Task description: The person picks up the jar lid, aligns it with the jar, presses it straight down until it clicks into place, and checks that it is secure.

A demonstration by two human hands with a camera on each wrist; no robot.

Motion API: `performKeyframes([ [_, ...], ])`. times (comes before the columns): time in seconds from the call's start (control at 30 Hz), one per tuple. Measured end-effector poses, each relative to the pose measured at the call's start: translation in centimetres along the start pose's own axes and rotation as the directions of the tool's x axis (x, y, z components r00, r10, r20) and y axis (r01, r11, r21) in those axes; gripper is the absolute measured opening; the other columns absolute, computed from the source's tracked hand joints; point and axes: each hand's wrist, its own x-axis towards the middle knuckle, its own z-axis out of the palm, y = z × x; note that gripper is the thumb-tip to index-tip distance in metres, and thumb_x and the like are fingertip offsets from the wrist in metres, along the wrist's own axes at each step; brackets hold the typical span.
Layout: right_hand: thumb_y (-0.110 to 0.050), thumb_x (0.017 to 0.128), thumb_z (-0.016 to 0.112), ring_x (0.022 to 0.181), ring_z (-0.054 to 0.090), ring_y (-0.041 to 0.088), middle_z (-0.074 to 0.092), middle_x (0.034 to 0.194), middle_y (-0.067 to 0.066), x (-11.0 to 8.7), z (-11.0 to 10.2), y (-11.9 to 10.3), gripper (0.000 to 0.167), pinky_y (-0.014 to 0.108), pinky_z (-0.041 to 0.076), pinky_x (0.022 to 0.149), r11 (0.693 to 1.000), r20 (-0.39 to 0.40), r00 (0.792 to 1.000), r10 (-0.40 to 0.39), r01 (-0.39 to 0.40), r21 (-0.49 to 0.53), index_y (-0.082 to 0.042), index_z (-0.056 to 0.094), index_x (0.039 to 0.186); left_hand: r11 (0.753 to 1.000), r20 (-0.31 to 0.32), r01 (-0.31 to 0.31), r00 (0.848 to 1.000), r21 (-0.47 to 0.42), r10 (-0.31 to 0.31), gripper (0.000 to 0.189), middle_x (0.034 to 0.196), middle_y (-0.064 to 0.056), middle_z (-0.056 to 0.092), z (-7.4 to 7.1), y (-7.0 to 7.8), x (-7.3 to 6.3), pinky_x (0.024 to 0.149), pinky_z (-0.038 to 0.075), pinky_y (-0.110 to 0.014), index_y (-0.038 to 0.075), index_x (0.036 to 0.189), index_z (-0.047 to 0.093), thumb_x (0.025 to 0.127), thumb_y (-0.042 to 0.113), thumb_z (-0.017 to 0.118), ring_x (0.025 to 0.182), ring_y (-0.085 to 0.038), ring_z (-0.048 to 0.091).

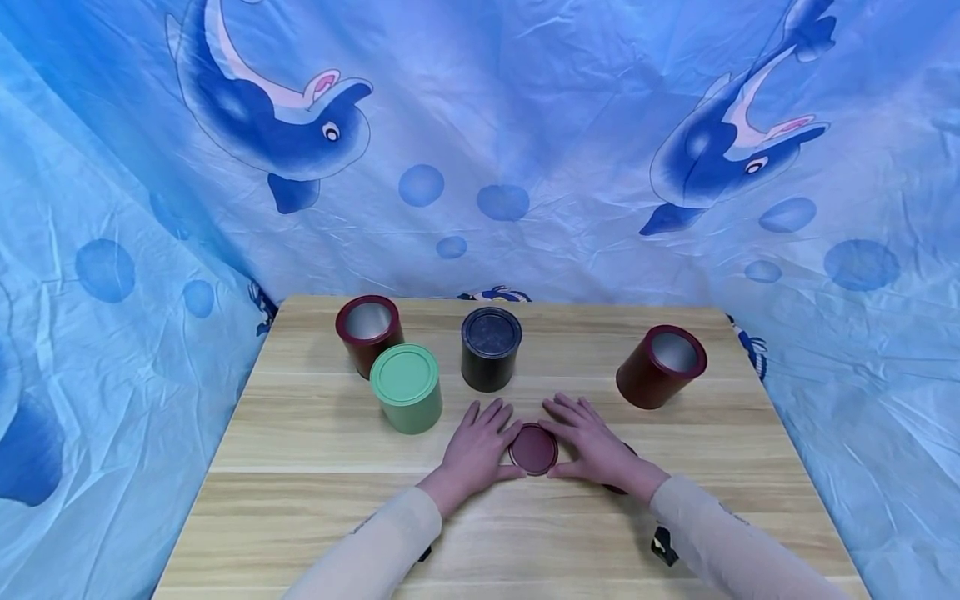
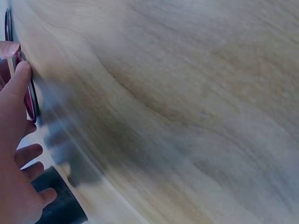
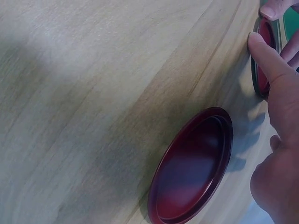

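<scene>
A round dark red lid (image 1: 534, 450) lies flat near the middle of the table, between both hands. My left hand (image 1: 472, 454) holds its left edge between thumb and index finger, the other fingers spread forward. Opposite it, my right hand (image 1: 592, 446) has thumb and index finger at the lid's right edge. In the right wrist view the right thumb rests on the rim, with the left thumb close by. A second red lid (image 3: 196, 168) lies on the table under the right wrist; the forearm mostly hides it in the head view.
Farther back stand a lidded green canister (image 1: 407, 404), a lidded black canister (image 1: 489, 367) and an open dark red canister (image 1: 362, 346). Another open red canister (image 1: 647, 377) leans toward the right in view. Blue dolphin-printed cloth (image 1: 570, 258) hangs around the wooden table (image 1: 285, 517).
</scene>
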Motion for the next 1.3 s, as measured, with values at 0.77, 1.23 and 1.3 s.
performKeyframes([
  [0.77, -0.034, 0.081, 0.095, 0.159, 0.025, 0.049, 0.04, 0.167, 0.023, 0.5, 0.1, -0.2, 0.074, 0.076, 0.02, 0.122, 0.984, -0.009, 1.0, 0.017, -0.015, 0.177, 0.002, 0.067, 0.139, 0.995, -0.002, 0.004, 1.0, -0.101, -0.005, 0.084, 0.16, -0.006, 0.054, 0.1, -0.3, -0.4, 0.125, 0.036, -0.054, 0.018, 0.15, 0.064, 0.09, 0.077, 0.066, 0.154, -0.027, 0.043],
  [1.23, -0.036, 0.074, 0.1, 0.159, 0.028, 0.044, 0.039, 0.169, 0.018, 0.4, -2.1, -1.1, 0.08, 0.074, 0.022, 0.123, 0.992, -0.091, 0.995, -0.041, 0.051, 0.114, 0.002, 0.068, 0.137, 0.975, -0.165, -0.047, 0.986, -0.217, 0.011, 0.082, 0.154, -0.008, 0.059, -1.1, -0.8, -0.5, 0.122, 0.04, -0.054, 0.015, 0.144, 0.068, 0.085, 0.071, 0.077, 0.149, -0.031, 0.049],
  [1.3, -0.035, 0.073, 0.101, 0.158, 0.03, 0.044, 0.039, 0.169, 0.018, 0.4, -2.5, -1.3, 0.08, 0.075, 0.023, 0.122, 0.994, -0.114, 0.992, -0.063, 0.073, 0.086, 0.002, 0.069, 0.136, 0.973, -0.196, -0.061, 0.98, -0.221, 0.017, 0.082, 0.153, -0.009, 0.06, -1.4, -0.9, -0.5, 0.121, 0.041, -0.054, 0.014, 0.143, 0.069, 0.084, 0.07, 0.078, 0.148, -0.032, 0.05],
])
